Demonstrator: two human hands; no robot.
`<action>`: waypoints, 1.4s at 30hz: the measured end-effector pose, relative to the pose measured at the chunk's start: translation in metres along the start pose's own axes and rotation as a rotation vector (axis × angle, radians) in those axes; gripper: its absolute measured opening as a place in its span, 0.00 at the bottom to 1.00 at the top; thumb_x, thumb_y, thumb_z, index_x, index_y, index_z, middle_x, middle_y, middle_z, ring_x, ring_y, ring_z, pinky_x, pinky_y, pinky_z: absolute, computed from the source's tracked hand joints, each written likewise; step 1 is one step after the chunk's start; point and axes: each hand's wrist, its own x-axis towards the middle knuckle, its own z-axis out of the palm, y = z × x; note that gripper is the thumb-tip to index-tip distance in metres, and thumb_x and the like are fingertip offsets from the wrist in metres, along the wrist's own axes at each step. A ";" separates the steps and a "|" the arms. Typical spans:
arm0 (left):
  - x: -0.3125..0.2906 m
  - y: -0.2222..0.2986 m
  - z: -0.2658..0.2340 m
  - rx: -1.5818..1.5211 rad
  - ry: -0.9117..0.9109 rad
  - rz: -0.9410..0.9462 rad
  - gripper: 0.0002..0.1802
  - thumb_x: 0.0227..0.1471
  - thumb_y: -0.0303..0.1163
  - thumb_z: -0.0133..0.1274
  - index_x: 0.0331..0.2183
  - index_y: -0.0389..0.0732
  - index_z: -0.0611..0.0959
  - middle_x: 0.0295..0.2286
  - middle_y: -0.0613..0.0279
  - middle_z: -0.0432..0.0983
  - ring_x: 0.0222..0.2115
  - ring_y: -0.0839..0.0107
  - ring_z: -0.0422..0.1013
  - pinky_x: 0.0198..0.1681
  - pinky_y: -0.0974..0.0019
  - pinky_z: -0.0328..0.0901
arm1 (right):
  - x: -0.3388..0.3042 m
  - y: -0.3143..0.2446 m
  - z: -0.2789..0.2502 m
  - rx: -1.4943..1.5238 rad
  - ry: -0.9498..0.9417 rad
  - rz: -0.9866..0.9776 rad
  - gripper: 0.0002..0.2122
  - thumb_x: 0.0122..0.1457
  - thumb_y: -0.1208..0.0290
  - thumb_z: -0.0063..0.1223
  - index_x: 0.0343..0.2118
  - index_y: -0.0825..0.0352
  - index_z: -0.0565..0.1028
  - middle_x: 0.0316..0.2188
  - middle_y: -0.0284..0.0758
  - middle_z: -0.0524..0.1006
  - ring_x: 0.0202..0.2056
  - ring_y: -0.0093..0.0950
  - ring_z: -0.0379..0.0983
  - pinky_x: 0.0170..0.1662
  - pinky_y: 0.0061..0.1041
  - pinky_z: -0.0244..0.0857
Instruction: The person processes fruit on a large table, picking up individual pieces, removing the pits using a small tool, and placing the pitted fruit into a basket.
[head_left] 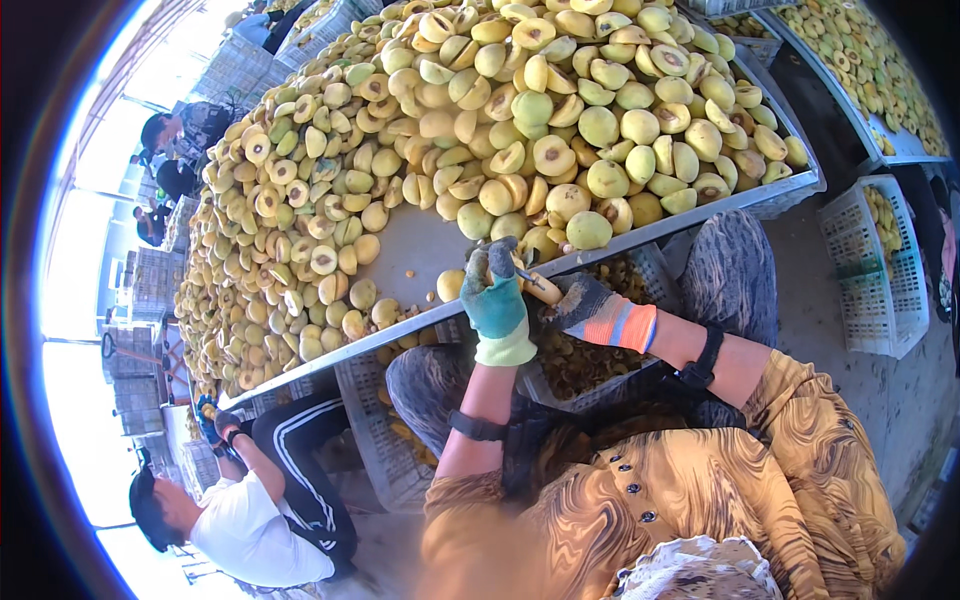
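Observation:
In front of me a metal table (425, 240) bears a wide heap of halved yellow peaches (500, 150), many showing brown pit hollows. At its near edge my left hand (494, 305), in a green glove with dark fingertips, is closed with the fingers bent; whatever it holds is hidden behind them. My right hand (592, 308), gloved in dark grey with an orange striped cuff, grips a wooden-handled tool (541, 287). Its thin metal end reaches toward the left hand's fingers. A peach half (451, 285) lies just left of my left hand.
Below the table's edge, crates (385, 430) hold peach pieces around my knees. A white crate (875, 265) stands on the floor at right, near another peach-filled table (880, 90). A co-worker in a white shirt (255, 530) sits at left; other people are farther off.

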 end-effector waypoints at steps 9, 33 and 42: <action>0.001 -0.012 -0.003 0.096 0.000 0.094 0.11 0.54 0.33 0.56 0.31 0.34 0.82 0.25 0.59 0.75 0.27 0.67 0.70 0.35 0.66 0.65 | 0.007 0.022 0.005 -0.441 -0.138 -0.251 0.19 0.58 0.54 0.47 0.51 0.56 0.72 0.52 0.31 0.72 0.55 0.29 0.64 0.64 0.36 0.42; 0.026 -0.008 -0.023 -0.791 -0.294 -0.555 0.39 0.56 0.64 0.40 0.40 0.32 0.79 0.33 0.53 0.79 0.32 0.61 0.76 0.39 0.60 0.73 | -0.021 -0.014 -0.031 0.298 -0.246 -0.065 0.05 0.53 0.71 0.58 0.27 0.65 0.75 0.18 0.27 0.74 0.20 0.15 0.64 0.25 0.21 0.59; 0.006 -0.007 -0.009 -0.465 -0.265 -0.385 0.25 0.56 0.48 0.53 0.36 0.32 0.81 0.24 0.63 0.77 0.21 0.75 0.72 0.26 0.74 0.67 | -0.019 -0.041 -0.036 0.191 -0.275 0.141 0.17 0.52 0.57 0.60 0.19 0.66 0.75 0.12 0.29 0.71 0.15 0.20 0.65 0.20 0.22 0.59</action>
